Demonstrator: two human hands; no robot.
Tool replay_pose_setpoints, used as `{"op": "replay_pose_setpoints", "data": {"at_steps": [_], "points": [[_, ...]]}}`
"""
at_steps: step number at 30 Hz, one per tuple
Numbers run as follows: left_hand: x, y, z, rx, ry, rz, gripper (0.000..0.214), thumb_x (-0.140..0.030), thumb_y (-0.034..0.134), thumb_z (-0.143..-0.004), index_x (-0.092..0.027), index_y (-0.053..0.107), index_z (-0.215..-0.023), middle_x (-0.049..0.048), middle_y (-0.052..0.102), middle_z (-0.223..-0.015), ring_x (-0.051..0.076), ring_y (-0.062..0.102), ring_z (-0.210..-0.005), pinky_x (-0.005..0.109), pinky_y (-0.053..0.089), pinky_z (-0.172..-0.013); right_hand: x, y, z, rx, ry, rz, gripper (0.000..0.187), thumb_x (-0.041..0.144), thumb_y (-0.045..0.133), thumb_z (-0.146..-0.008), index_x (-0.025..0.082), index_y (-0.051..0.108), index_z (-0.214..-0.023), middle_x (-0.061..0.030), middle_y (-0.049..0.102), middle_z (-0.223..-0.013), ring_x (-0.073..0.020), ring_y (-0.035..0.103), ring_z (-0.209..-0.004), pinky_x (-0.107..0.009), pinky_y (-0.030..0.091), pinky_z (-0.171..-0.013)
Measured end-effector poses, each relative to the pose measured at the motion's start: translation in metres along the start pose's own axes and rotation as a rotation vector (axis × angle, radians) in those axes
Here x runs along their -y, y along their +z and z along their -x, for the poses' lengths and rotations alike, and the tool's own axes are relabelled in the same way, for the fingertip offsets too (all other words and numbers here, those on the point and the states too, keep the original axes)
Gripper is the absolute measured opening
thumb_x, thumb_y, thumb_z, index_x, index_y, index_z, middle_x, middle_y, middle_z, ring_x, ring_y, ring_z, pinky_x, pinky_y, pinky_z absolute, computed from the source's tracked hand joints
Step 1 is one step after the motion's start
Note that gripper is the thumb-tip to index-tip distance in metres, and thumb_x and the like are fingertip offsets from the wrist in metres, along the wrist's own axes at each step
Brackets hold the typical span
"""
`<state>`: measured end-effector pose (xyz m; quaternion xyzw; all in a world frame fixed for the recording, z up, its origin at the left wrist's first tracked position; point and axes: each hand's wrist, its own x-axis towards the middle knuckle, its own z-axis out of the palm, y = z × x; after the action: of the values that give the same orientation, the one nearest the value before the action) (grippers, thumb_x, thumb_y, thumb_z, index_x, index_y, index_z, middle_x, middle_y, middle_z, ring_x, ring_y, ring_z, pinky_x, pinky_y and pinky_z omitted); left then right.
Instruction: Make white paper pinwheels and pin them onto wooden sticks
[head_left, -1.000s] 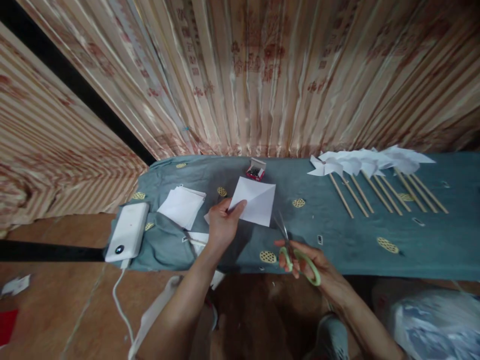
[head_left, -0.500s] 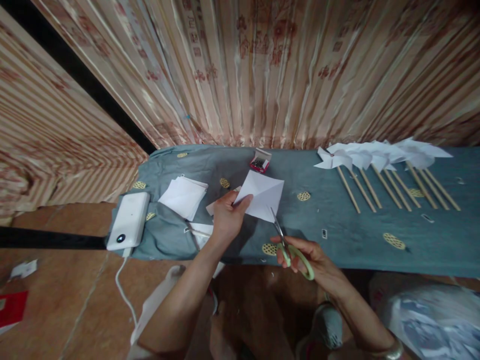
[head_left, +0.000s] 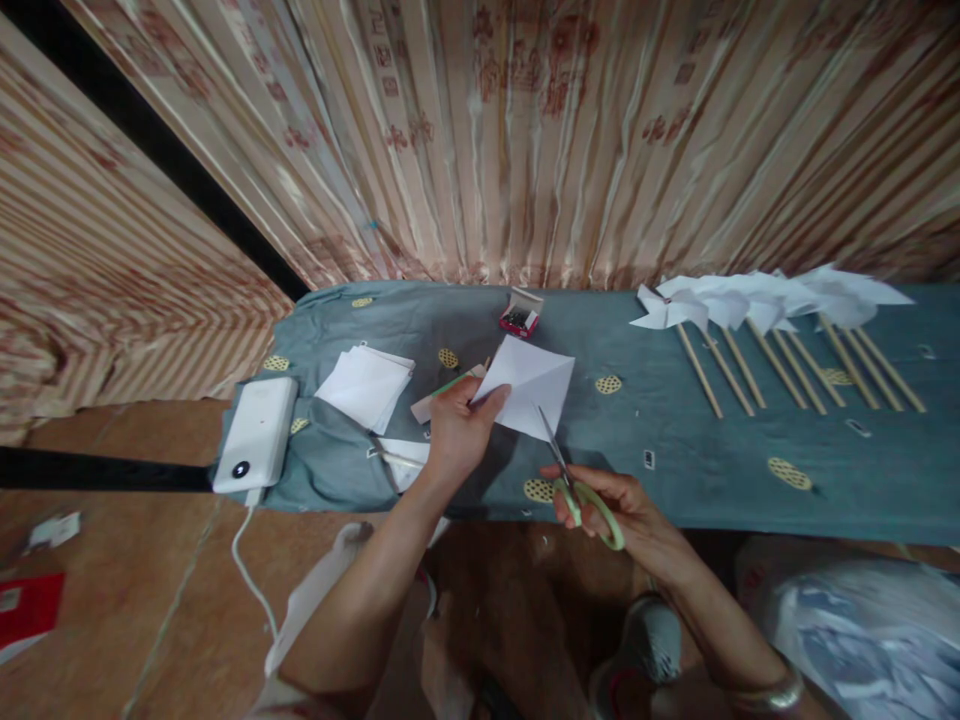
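My left hand (head_left: 459, 432) pinches the left corner of a creased white paper square (head_left: 531, 386) and holds it above the blue-green cloth on the table (head_left: 697, 470). My right hand (head_left: 622, 512) grips green-handled scissors (head_left: 581, 492), fingers through the loops. The blades point up and left, and their tips reach the paper's lower edge. A stack of white paper squares (head_left: 364, 385) lies left of my left hand. A small red box of pins (head_left: 520, 314) stands open behind the held paper.
Several white paper pinwheels on wooden sticks (head_left: 757, 330) lie in a row at the right. A white power bank (head_left: 255, 434) with a cable sits at the table's left end. A patterned curtain hangs behind. A plastic bag (head_left: 862, 640) lies bottom right.
The scissors have moved up and left until their blades meet the paper's lower edge. My left hand has tilted the paper slightly and kept its hold.
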<state>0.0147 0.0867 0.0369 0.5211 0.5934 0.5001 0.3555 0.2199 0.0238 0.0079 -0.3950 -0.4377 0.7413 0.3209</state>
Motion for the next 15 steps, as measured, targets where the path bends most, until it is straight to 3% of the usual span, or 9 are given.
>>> {"op": "replay_pose_setpoints", "data": {"at_steps": [15], "points": [[-0.0025,-0.0014,0.0007,-0.002,-0.016,0.011,0.031,-0.035,0.065,-0.073,-0.017,0.049,-0.053,-0.0054,0.039,-0.054,0.009,0.034,-0.053,0.024,0.028,-0.051,0.0016,0.0011,0.0001,-0.004,-0.004,-0.002,0.048,0.045,0.080,-0.068,0.021,0.071,-0.109,-0.0009,0.065,-0.070,-0.0096,0.051,-0.058,-0.022,0.043,-0.053]]}}
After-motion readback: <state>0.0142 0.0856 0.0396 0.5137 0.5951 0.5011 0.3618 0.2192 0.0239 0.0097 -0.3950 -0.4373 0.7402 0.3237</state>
